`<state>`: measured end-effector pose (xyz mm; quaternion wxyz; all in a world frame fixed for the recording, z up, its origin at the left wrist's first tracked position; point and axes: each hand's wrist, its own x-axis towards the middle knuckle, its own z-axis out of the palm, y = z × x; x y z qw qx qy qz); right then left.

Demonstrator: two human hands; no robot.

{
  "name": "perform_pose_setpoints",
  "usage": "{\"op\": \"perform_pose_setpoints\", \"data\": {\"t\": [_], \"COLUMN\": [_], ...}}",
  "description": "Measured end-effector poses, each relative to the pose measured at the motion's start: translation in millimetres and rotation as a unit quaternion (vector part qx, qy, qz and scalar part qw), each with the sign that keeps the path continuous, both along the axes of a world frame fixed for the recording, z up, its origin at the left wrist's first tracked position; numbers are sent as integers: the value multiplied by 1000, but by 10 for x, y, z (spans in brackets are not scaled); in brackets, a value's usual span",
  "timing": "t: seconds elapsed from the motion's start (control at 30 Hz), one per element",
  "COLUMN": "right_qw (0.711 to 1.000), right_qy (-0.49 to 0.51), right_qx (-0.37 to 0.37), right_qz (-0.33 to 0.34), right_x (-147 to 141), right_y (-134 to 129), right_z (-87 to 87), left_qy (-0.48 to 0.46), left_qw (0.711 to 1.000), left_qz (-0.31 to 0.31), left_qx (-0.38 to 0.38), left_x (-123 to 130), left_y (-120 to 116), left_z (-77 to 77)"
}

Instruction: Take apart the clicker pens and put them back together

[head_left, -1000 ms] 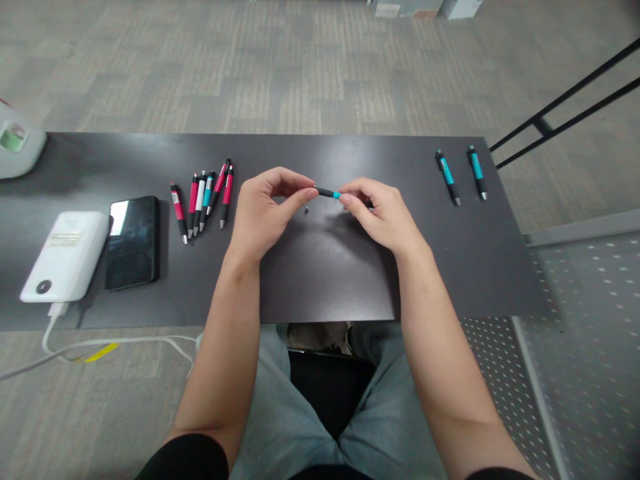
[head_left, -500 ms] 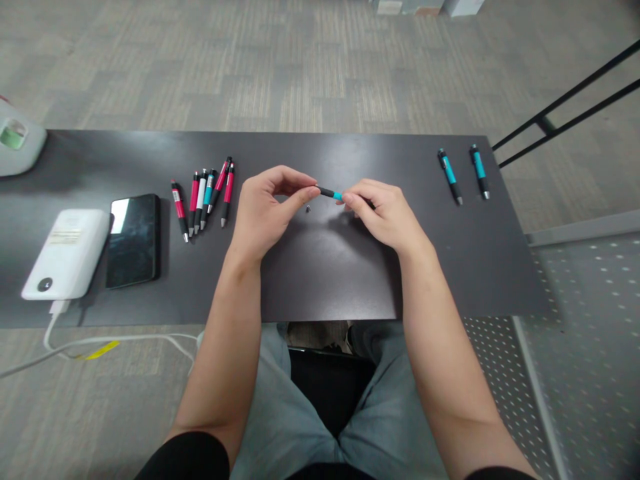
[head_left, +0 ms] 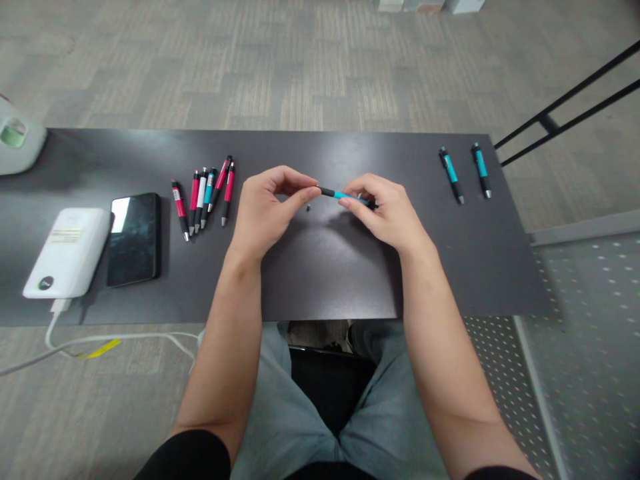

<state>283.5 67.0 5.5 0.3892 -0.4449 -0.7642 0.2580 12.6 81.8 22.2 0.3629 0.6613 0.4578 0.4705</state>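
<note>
A blue pen with a black grip [head_left: 341,195] is held level above the dark table between both hands. My left hand [head_left: 273,210] pinches its black end between thumb and fingertips, which hide the tip. Around the blue barrel and the black far end, my right hand [head_left: 377,207] has its thumb below and its fingers above. On the table just under the pen lies a tiny metallic piece [head_left: 309,208], too small to name for certain.
Several red, white and blue pens [head_left: 205,197] lie left of my hands, near a black phone [head_left: 133,240] and a white power bank [head_left: 67,253] with a cable. Two blue pens [head_left: 452,175] lie on the table [head_left: 480,267] at the right. A white device [head_left: 20,140] stands far left.
My right hand's fingers have lifted and loosened a little, so more of the blue barrel shows. My left hand keeps its pinch in the same place.
</note>
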Motion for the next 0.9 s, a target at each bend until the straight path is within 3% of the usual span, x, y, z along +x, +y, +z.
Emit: {"op": "perform_pose_setpoints", "data": {"t": [0.43,0.73,0.9], "right_qw": [999,1000,999], "right_qy": [-25,-2,-1], "right_qx": [-17,8,-2], "right_qz": [-32,-28,-37], "right_x": [8,-8,-15], "right_y": [-59,-33,-25], "right_z": [17,-8,-32], "left_qy": [-15,78,104], "left_qw": [1000,995,993], "left_qz": [-4,-54,-32], "left_qx": [-26,11,48], "left_x": [34,51,75], "left_y": [6,-29,-12], "left_z": [-44,2,-4]}}
